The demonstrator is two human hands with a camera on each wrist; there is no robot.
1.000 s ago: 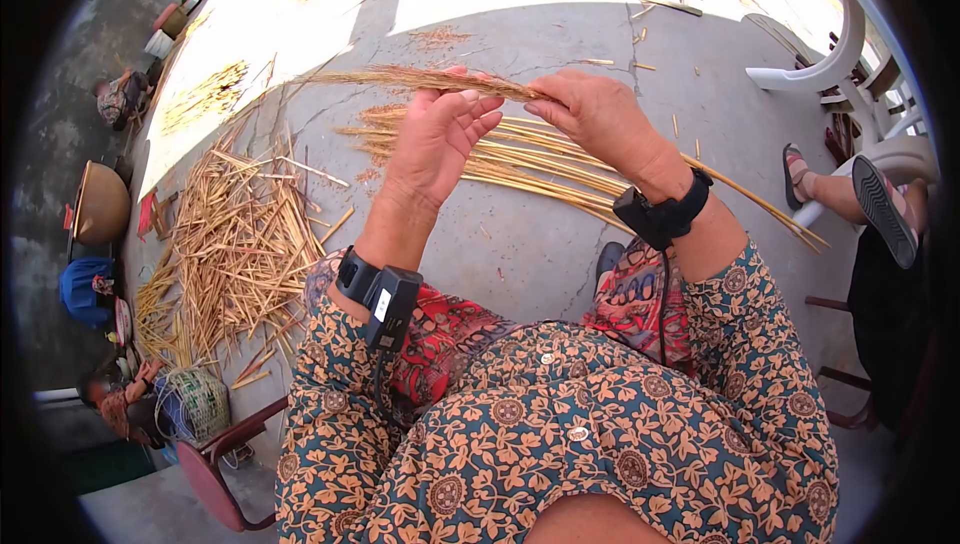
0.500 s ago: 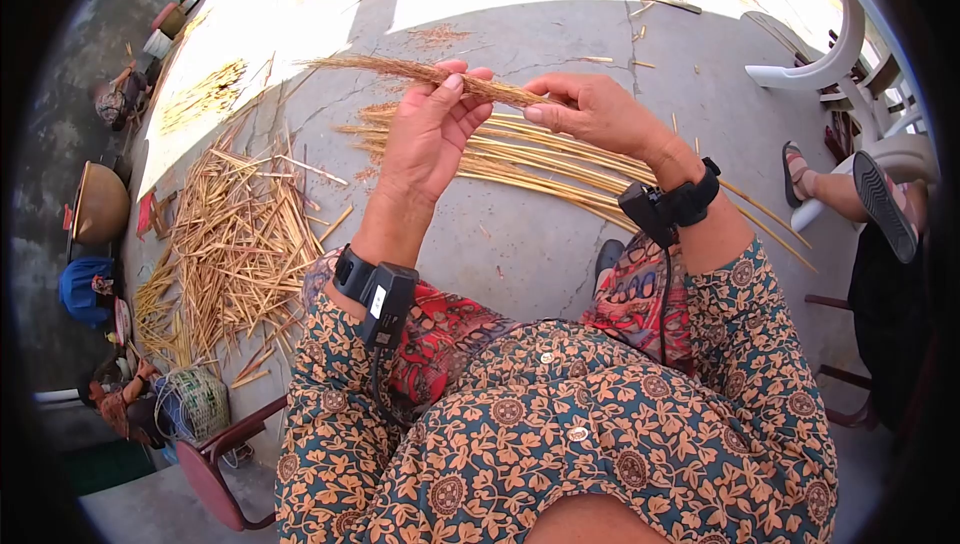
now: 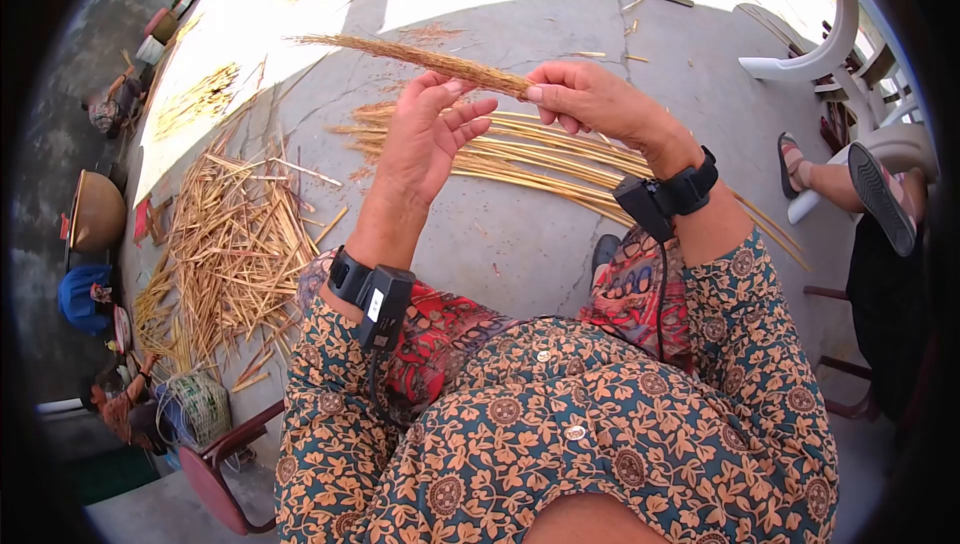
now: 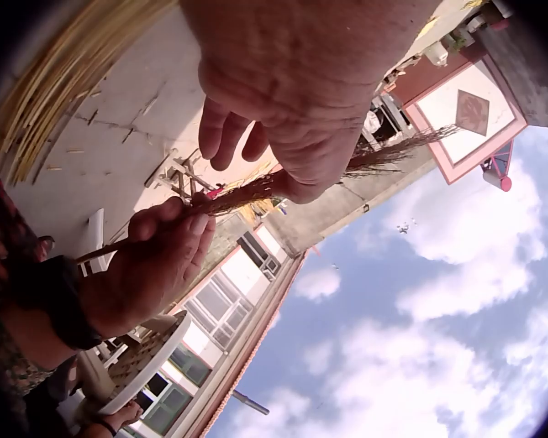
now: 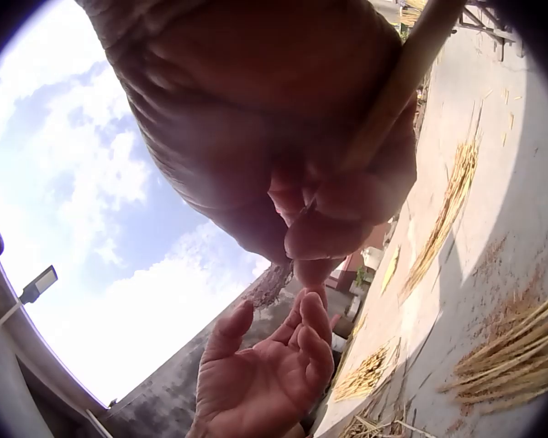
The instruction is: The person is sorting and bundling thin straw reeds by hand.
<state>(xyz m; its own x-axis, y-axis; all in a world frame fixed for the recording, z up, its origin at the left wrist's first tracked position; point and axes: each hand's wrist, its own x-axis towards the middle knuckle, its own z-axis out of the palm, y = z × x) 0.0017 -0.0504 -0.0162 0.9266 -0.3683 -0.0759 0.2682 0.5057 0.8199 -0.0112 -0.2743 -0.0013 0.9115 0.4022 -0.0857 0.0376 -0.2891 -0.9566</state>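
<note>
A straw-coloured seed head (image 3: 430, 56) with fine bristles slants across the space between the hands in the head view. The right hand (image 3: 603, 104) pinches its base between thumb and fingers; its stalk (image 5: 406, 78) runs past the palm in the right wrist view. Under the middle of the bristles is the left hand (image 3: 425, 134), palm up, thumb tip close against them and the other fingers loosely spread. In the left wrist view the left thumb (image 4: 301, 185) touches or nearly touches the bristles (image 4: 247, 193).
Long stalks (image 3: 540, 162) lie on the concrete floor beyond the knees. A heap of cut stalks (image 3: 235, 254) is at the left. White plastic chairs (image 3: 850, 74) and another person's sandalled feet (image 3: 882, 199) are at the right. A maroon chair (image 3: 215, 479) stands lower left.
The left fingers have loosened from around the seed head and dropped slightly below it. The seed head now tilts up more at its tip, still in the right hand's pinch.
</note>
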